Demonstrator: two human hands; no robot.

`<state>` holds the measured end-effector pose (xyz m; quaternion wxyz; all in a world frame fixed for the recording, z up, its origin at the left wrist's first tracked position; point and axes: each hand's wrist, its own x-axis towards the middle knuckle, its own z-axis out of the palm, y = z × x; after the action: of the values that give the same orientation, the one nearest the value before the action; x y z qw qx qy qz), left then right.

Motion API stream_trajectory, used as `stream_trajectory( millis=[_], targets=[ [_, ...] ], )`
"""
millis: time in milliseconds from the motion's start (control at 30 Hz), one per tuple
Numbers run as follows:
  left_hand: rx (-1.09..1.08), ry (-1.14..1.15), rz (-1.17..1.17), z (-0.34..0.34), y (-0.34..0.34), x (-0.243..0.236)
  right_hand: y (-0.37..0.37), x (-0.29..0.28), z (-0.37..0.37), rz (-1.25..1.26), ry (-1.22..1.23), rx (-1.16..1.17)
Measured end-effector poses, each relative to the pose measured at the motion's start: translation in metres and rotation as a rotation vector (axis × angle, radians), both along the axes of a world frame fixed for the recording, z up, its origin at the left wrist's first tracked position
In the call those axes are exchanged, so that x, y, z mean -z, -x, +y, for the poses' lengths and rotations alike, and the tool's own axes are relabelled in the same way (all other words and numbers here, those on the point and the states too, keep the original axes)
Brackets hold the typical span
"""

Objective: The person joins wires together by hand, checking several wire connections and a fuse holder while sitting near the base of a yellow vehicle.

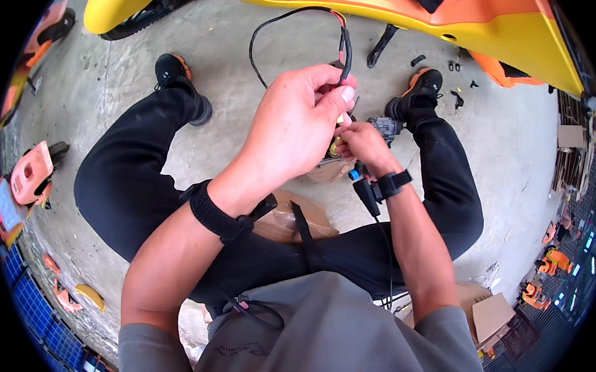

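My left hand (300, 116) is closed on a black cable (345, 38) with red and yellow wires, which loops up and to the left above it. Just below and right of it, my right hand (361, 143) has bent fingers at a small yellow piece (334, 146), partly hidden by both hands; whether it grips this is unclear. Beside the right hand lies a grey mechanical part (385, 128). A cardboard box (287, 215) sits between my legs, under the hands.
An orange-and-yellow vehicle body (497, 42) spans the top, with small black parts (457, 100) on the concrete floor (130, 72) beneath. Pink body panels (29, 171) stand at the left. Flattened cardboard (569, 137) and an open carton (490, 314) are at the right.
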<state>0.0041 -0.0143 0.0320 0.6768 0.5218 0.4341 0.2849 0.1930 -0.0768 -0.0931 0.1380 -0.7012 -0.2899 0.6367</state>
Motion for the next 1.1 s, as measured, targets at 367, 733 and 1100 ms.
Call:
stream_trajectory(
  millis=[367,733,1100],
  targets=[
    [-0.019,0.069,-0.335,-0.005,-0.005,-0.029,-0.019,-0.16,-0.002,-0.016,-0.694,0.126],
    [-0.189,-0.194,-0.164,-0.002,-0.011,-0.021,0.021,-0.182,0.009,-0.084,-0.801,-0.036],
    [-0.083,-0.47,0.231,0.002,-0.007,-0.023,0.03,-0.164,0.006,-0.156,-0.87,-0.11]
  ],
)
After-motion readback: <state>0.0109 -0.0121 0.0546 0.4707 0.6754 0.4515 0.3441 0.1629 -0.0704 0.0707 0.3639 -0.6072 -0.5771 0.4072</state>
